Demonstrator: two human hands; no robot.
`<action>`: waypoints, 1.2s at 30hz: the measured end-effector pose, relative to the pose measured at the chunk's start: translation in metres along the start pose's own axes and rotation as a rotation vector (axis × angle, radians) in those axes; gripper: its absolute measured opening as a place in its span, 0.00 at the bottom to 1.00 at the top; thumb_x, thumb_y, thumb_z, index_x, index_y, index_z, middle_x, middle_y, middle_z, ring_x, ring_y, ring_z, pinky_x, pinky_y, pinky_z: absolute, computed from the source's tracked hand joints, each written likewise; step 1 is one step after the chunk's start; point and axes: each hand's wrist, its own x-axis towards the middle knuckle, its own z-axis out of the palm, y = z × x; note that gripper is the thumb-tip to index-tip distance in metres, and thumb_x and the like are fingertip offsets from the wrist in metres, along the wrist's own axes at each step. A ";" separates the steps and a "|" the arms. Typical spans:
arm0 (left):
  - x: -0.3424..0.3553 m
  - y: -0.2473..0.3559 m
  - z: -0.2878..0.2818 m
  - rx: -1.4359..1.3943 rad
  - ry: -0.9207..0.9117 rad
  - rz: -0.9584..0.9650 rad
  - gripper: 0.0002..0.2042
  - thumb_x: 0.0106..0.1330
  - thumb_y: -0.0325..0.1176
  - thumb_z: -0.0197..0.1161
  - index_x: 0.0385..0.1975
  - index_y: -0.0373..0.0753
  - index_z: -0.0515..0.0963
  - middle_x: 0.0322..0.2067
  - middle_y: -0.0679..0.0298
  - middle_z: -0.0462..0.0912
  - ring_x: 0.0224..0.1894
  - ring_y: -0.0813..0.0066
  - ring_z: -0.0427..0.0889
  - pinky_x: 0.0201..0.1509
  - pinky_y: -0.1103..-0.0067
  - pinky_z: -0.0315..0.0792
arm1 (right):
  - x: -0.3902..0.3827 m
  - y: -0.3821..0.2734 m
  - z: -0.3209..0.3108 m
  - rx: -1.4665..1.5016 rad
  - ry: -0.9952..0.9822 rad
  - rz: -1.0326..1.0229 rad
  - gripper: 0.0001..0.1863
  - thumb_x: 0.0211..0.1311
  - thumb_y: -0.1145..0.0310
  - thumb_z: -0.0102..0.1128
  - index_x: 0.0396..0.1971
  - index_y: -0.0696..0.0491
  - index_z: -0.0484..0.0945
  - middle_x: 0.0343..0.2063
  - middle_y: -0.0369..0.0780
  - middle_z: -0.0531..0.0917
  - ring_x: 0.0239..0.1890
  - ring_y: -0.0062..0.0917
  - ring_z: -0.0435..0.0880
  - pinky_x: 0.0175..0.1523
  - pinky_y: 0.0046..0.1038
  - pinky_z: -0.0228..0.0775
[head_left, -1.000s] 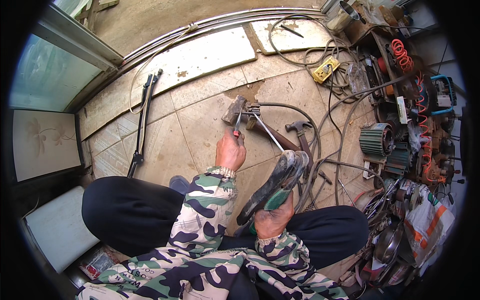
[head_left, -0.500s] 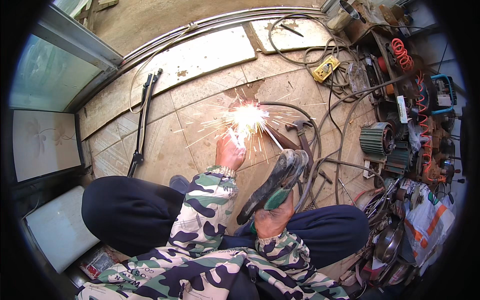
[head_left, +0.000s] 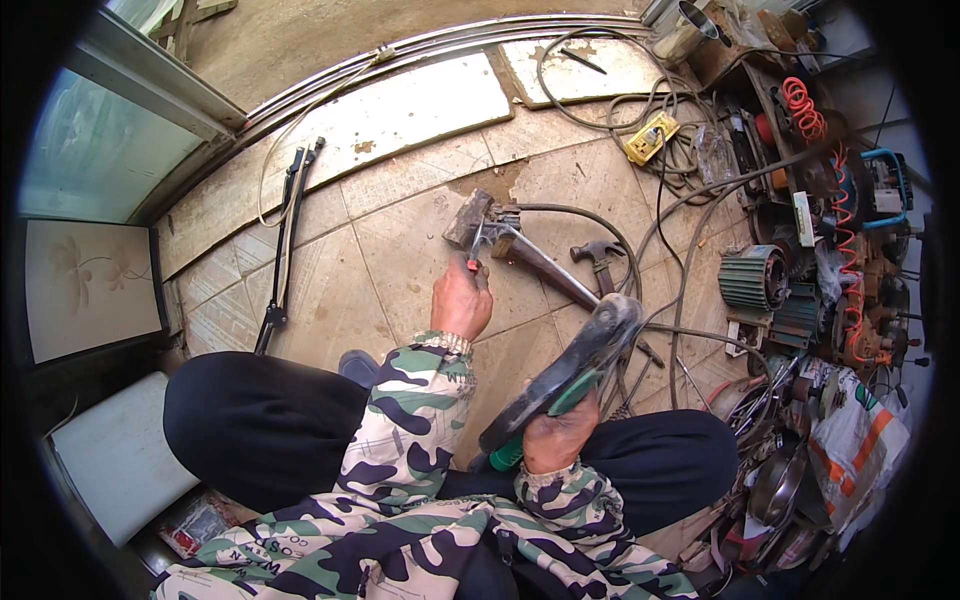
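My right hand (head_left: 560,436) is closed round the green handle of a dark welding electrode holder (head_left: 560,375). A thin grey welding rod (head_left: 550,265) slants from its far end toward a worn hammer head (head_left: 467,218) on the floor. My left hand (head_left: 462,302) is closed by that head, pinching a small metal piece with a red end (head_left: 472,264); its exact kind is unclear. A clamp (head_left: 506,215) with a cable sits against the hammer head. A brown bar (head_left: 550,275), perhaps the hammer's handle, runs under the rod.
A claw hammer (head_left: 599,254) lies to the right. Cables loop around a yellow socket box (head_left: 651,138). Motors (head_left: 753,277) and cluttered tools line the right side. A black folded stand (head_left: 286,235) lies at left, near a pale board (head_left: 400,125).
The bright arc and flying sparks have gone, so the hammer head and clamp now show. My right hand and the electrode holder have shifted slightly right; my left hand has stayed nearly still.
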 end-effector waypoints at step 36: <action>0.002 -0.004 0.001 -0.016 -0.013 -0.001 0.08 0.70 0.30 0.57 0.39 0.31 0.70 0.31 0.36 0.82 0.39 0.33 0.82 0.41 0.51 0.72 | -0.005 0.001 -0.004 -0.009 -0.093 -0.034 0.45 0.53 0.39 0.70 0.56 0.65 0.70 0.38 0.36 0.81 0.39 0.21 0.79 0.46 0.23 0.72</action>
